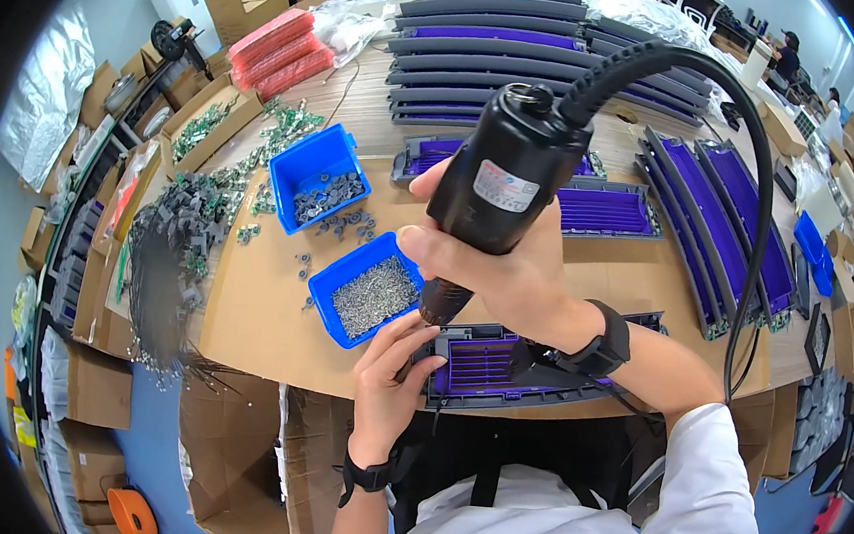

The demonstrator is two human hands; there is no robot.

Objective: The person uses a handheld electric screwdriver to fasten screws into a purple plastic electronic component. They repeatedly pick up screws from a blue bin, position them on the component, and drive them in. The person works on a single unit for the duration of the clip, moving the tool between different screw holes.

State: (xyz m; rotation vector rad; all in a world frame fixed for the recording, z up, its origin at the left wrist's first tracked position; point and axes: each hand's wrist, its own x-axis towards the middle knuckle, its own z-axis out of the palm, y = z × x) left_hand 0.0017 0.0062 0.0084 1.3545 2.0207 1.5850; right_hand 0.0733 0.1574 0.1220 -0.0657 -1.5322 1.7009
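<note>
My right hand [507,263] is wrapped round a black corded electric screwdriver [510,173], held nose down and tilted. Its nose meets the left end of a long plastic housing [474,366] with a dark frame and purple slats, lying along the table's near edge. At that same end my left hand [389,369] is closed, fingers and thumb about the housing's corner beside the screwdriver's nose. The bit and whatever it touches are hidden. Just beyond my left fingers sits a blue bin [317,288] full of small metal screws. Behind it, another blue bin [286,211] holds small dark parts.
More purple-slatted housings [607,211] lie beyond my right hand. Curved grey panels [489,56] are stacked at the back, others [716,225] at the right. Left are wired parts [163,246], green circuit boards [293,126] and pink bubble-wrap packs [279,50]. The screwdriver's thick cable [750,112] arches right.
</note>
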